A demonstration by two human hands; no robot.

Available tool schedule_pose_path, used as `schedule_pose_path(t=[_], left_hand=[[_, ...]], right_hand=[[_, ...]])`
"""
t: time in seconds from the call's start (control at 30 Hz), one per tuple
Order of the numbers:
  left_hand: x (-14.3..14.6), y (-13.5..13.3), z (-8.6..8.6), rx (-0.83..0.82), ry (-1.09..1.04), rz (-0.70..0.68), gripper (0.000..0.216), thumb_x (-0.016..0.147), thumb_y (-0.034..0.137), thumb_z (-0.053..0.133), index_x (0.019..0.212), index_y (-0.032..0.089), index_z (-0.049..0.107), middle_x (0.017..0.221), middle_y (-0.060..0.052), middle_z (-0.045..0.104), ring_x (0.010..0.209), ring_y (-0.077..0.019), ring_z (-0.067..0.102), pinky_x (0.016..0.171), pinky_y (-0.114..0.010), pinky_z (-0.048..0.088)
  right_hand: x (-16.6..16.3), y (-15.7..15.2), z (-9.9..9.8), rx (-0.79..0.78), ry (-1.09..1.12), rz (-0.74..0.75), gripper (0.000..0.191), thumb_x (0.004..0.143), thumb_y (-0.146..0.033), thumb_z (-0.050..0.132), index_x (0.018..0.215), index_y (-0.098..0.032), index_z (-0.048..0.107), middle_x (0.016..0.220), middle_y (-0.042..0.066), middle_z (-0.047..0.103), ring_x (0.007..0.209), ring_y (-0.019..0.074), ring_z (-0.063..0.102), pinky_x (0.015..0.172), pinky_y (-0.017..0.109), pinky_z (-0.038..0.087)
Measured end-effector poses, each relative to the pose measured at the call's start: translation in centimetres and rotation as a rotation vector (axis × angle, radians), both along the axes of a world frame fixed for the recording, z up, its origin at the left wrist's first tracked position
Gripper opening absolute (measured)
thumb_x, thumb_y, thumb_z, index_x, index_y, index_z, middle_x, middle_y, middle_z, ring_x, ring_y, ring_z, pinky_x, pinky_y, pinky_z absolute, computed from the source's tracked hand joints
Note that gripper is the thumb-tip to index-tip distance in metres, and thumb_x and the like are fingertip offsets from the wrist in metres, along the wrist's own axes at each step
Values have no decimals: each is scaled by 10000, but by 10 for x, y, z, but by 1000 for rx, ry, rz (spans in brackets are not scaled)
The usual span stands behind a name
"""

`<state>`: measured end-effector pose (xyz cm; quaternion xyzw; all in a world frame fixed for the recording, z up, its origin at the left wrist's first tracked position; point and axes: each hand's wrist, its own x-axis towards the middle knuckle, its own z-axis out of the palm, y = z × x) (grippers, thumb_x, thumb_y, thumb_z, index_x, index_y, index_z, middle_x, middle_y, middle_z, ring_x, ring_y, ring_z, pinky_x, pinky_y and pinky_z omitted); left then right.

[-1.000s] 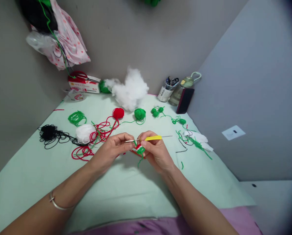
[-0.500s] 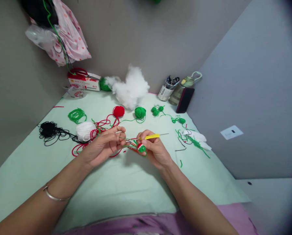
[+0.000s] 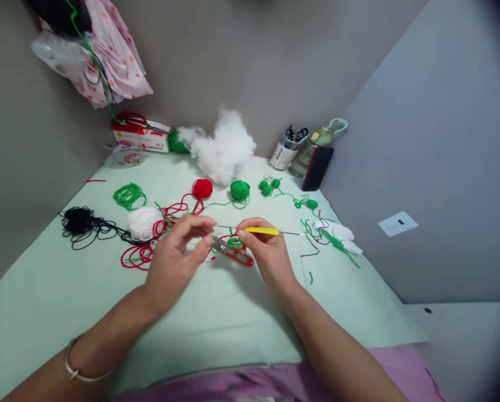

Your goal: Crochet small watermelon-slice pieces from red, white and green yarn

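Beyond the hands: round red yarn ball (image 3: 202, 188) and round green yarn ball (image 3: 240, 190) side by side; fluffy white stuffing heap (image 3: 227, 148) farther back.
Left of the left hand: round white yarn ball (image 3: 144, 222), tangled black yarn (image 3: 80, 220), loose red yarn strands (image 3: 132, 259) looping close by the knuckles.
Right of the right hand: cut green yarn scraps (image 3: 333, 241); well beyond them, a dark flat phone (image 3: 317, 168) leaning upright.
In the way: red-handled steel thread snips (image 3: 237, 255) lying on the pale green worktop (image 3: 216, 318) between the two hands, blades pointing at the left one.
Left hand (image 3: 172, 259): half open, fingers loosely curled, thumb tip just beside the snip blades; no hold on anything visible.
Right hand (image 3: 268, 254): pinched shut on the yellow-handled steel crochet hook (image 3: 262, 230).
Hook: nearly level above the worktop, bare steel showing at both ends of the yellow grip, the left end reaching toward the left hand.
Small green crocheted piece (image 3: 234, 242): at the right fingertips, just under the hook and over the snips; rounded, tight stitches, a green strand trailing off. Whether gripped or only hanging from the hook, cannot tell.
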<state>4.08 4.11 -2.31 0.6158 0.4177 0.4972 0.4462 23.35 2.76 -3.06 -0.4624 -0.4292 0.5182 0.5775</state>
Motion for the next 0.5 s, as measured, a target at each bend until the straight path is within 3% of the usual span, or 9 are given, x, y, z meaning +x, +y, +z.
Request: schedule_pose_path(t=[0.13, 0.33, 0.5], left_hand=[[19, -11, -5, -117, -62, -102, 139, 860, 276, 789, 952, 228, 697, 985, -25, 692, 915, -194, 665, 881, -312, 534], [17, -6, -9, -239, -120, -119, 150, 861, 320, 758, 903, 204, 672, 846, 1, 694, 776, -164, 673, 749, -286, 547], [14, 0, -10, -369, -153, -230, 194, 892, 381, 698, 864, 193, 656, 726, 15, 669, 698, -154, 657, 727, -286, 554]], right_hand=[[-4, -4, 2, 7, -75, -10, 227, 792, -392, 857, 843, -206, 738, 675, -29, 671, 588, 104, 573, 564, 234, 477], [-6, -8, 7, -25, -100, 99, 291, 722, -357, 894, 920, -230, 723, 861, -9, 700, 724, 132, 632, 669, 261, 534], [-9, -11, 5, -17, -135, 84, 167, 799, -328, 797, 886, -221, 702, 765, -28, 642, 680, 119, 589, 663, 260, 504]])
